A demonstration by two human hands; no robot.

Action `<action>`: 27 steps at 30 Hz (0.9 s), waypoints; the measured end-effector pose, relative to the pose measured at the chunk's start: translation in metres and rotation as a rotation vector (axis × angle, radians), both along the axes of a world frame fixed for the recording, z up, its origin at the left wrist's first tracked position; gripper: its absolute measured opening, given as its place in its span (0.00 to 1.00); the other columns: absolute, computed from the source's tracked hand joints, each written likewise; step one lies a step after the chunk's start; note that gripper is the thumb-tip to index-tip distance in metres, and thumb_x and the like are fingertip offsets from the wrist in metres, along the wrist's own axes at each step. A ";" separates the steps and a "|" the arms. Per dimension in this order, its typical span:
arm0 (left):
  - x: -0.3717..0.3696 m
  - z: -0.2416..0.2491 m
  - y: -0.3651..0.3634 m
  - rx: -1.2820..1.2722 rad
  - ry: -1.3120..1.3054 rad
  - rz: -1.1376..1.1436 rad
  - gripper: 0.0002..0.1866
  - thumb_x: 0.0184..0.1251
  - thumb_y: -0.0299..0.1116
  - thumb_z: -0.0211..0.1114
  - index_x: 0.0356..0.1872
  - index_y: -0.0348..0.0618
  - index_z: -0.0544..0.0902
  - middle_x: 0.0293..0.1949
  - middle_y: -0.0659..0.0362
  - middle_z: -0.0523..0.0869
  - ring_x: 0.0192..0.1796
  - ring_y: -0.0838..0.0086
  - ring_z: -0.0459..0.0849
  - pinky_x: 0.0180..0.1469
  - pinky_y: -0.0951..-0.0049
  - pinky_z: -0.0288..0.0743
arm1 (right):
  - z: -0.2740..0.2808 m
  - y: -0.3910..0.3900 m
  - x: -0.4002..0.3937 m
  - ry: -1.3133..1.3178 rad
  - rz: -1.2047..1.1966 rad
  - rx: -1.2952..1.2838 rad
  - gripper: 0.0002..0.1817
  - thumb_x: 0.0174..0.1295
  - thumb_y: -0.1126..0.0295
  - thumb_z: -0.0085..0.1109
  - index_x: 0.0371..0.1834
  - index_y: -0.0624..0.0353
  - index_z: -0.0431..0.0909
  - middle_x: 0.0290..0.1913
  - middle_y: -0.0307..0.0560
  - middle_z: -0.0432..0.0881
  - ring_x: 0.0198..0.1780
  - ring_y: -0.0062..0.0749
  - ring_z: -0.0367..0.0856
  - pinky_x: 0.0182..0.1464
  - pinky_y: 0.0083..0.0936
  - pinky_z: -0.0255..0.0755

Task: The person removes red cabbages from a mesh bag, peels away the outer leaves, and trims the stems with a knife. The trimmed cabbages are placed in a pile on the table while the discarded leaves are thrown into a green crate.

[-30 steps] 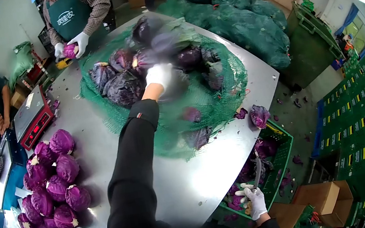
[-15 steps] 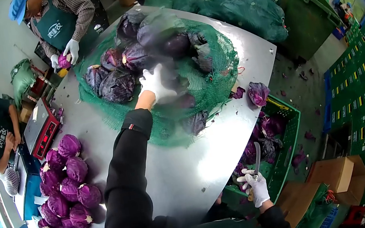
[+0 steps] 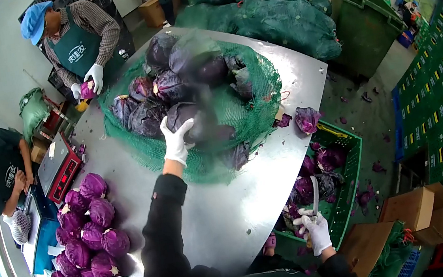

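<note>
My left hand (image 3: pixel 175 144), in a white glove, grips the near side of a dark red cabbage (image 3: pixel 185 113), fingers and thumb apart against its leaves. That cabbage lies with several others, such as a cabbage (image 3: pixel 148 118) at its left, on a spread green mesh bag (image 3: pixel 164 157). A blurry patch hides part of the view there. Low on the right, my right hand (image 3: pixel 319 233), also gloved, is closed round the handle of a knife (image 3: pixel 315 196), its blade pointing up. Below the blade is a green crate (image 3: pixel 357 175) holding purple leaves and cabbage pieces.
Trimmed cabbages (image 3: pixel 93 235) are heaped on the left of the metal table (image 3: pixel 209 209). A red scale (image 3: pixel 63 172) stands beyond them. Two people work at the left, one holding a cabbage (image 3: pixel 87 89). A loose cabbage (image 3: pixel 307 120) sits at the right table edge. Cardboard boxes (image 3: pixel 410 210) are lower right.
My left hand has drawn back toward me and now grips a cabbage at the bag's near side. The knife stays in my right hand. The whole view has shifted slightly.
</note>
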State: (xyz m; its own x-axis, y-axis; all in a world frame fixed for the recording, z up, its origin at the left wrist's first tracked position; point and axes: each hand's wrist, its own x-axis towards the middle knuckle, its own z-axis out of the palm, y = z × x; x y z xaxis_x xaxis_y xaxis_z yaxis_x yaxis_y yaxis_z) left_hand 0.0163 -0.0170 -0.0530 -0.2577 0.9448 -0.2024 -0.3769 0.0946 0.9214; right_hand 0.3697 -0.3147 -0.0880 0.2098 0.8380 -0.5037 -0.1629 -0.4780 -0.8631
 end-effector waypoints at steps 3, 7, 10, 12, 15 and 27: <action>0.027 0.004 -0.042 0.138 -0.209 -0.043 0.48 0.54 0.24 0.74 0.72 0.63 0.55 0.66 0.55 0.67 0.65 0.56 0.70 0.56 0.36 0.73 | 0.038 0.031 -0.023 0.036 0.019 0.074 0.14 0.67 0.73 0.59 0.56 0.58 0.78 0.36 0.36 0.85 0.22 0.09 0.71 0.21 0.08 0.61; 0.090 0.007 -0.117 0.239 -0.292 -0.111 0.41 0.57 0.22 0.71 0.71 0.54 0.60 0.65 0.54 0.69 0.67 0.59 0.69 0.65 0.56 0.72 | 0.050 0.076 -0.052 -0.459 0.159 0.523 0.37 0.57 0.63 0.73 0.68 0.66 0.67 0.56 0.53 0.79 0.48 0.37 0.78 0.54 0.30 0.74; 0.132 0.001 -0.170 0.245 -0.258 -0.166 0.40 0.58 0.20 0.67 0.71 0.53 0.60 0.63 0.56 0.71 0.62 0.63 0.74 0.64 0.60 0.75 | 0.042 0.095 -0.069 -0.579 0.085 0.592 0.50 0.56 0.53 0.74 0.76 0.66 0.58 0.67 0.60 0.72 0.61 0.45 0.73 0.62 0.36 0.71; 0.154 0.001 -0.200 0.082 -0.421 -0.178 0.38 0.60 0.20 0.66 0.71 0.52 0.61 0.64 0.56 0.72 0.61 0.64 0.76 0.64 0.58 0.75 | 0.027 0.093 -0.061 -0.473 0.070 0.462 0.47 0.56 0.51 0.74 0.73 0.64 0.63 0.67 0.58 0.73 0.60 0.43 0.76 0.61 0.34 0.72; 0.158 -0.006 -0.222 -0.287 -0.598 -0.247 0.40 0.62 0.32 0.71 0.72 0.52 0.56 0.67 0.52 0.69 0.69 0.57 0.70 0.66 0.41 0.70 | 0.052 0.076 -0.039 -0.416 0.054 0.211 0.26 0.58 0.56 0.72 0.54 0.60 0.78 0.45 0.49 0.86 0.45 0.32 0.84 0.52 0.27 0.76; 0.123 0.010 -0.197 0.534 0.873 -0.720 0.45 0.61 0.36 0.75 0.76 0.35 0.59 0.76 0.44 0.60 0.77 0.60 0.60 0.77 0.61 0.53 | 0.031 0.086 -0.016 -0.430 0.172 0.386 0.13 0.61 0.66 0.67 0.47 0.56 0.80 0.40 0.54 0.86 0.41 0.36 0.87 0.45 0.30 0.78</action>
State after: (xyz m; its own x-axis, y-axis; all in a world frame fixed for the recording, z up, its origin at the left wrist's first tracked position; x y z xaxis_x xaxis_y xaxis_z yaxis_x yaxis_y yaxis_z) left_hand 0.1398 -0.2142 -0.0434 0.4960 0.8381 0.2270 0.3609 -0.4367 0.8241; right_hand 0.3534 -0.2289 -0.0572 0.1719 0.9835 -0.0559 0.2914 -0.1050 -0.9508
